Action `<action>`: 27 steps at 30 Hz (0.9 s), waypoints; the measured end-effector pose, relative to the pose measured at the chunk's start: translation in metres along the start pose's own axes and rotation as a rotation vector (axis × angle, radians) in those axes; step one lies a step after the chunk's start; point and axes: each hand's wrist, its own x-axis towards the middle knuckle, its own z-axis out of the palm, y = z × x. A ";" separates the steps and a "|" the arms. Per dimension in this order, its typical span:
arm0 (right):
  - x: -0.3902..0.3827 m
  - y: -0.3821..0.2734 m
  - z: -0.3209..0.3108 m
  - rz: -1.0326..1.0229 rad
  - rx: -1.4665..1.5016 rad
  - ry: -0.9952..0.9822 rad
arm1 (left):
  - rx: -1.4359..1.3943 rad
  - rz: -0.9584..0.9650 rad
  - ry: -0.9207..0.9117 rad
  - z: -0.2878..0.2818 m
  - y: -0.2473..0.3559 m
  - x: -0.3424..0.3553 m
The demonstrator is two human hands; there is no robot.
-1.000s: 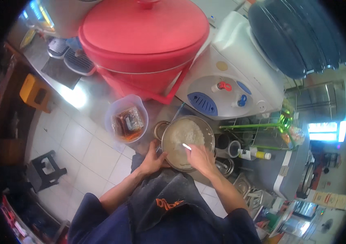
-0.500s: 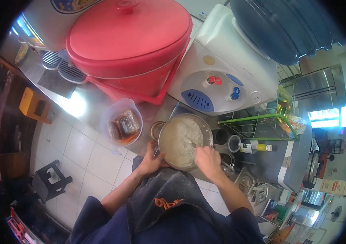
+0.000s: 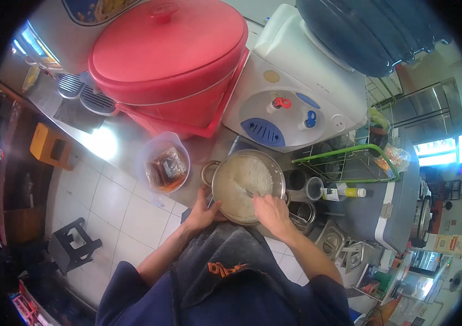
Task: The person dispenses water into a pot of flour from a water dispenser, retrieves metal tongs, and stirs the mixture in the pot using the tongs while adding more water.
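Note:
A round metal pot [image 3: 281,176] with a loop handle stands in front of me, holding a pale batter-like mixture [image 3: 233,182] with whiter powder toward its right side. My left hand [image 3: 203,212] grips the pot at its lower left rim, thumb by the edge. Over the near right part of the pot, my right hand [image 3: 272,212] is closed on the handle of a thin metal utensil [image 3: 249,193]. The utensil's tip is sunk in the mixture, so its kind does not show.
A clear plastic tub [image 3: 187,165] with brown packets stands left of the pot. Behind are a large red lidded bucket [image 3: 171,49] and a white water dispenser [image 3: 312,81]. To the right are a green-edged wire rack [image 3: 339,157], dark cups [image 3: 296,179] and a yellow-capped bottle [image 3: 345,192].
My right hand has moved slightly left and inward over the pot, with the utensil's tip farther left in the mixture. My left hand keeps its place at the rim.

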 end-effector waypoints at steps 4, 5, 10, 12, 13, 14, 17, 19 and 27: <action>-0.003 0.003 -0.035 0.009 -0.088 -0.168 | 0.302 0.124 0.100 -0.029 -0.042 0.001; -0.001 0.002 -0.029 0.067 -0.110 -0.099 | 0.425 0.173 0.155 -0.029 -0.037 -0.005; 0.005 0.010 0.033 -0.040 -0.181 0.147 | 0.227 0.043 0.053 0.006 -0.003 0.007; -0.005 0.003 0.025 0.018 -0.244 -0.093 | 0.216 0.266 0.075 0.000 -0.045 0.036; -0.007 0.010 0.016 -0.030 -0.377 -0.230 | 0.212 0.290 0.131 -0.002 -0.063 0.044; -0.005 0.013 0.002 -0.084 -0.390 -0.222 | 0.254 0.325 0.210 -0.003 -0.078 0.049; -0.006 0.024 -0.017 -0.217 -0.320 -0.268 | 0.147 0.235 0.238 0.011 -0.021 0.004; 0.007 0.022 0.002 -0.089 -0.469 -0.126 | 0.003 0.116 0.189 0.015 0.004 -0.014; 0.002 -0.031 -0.054 -0.109 -0.411 -0.305 | -0.035 0.180 0.191 0.009 -0.020 0.015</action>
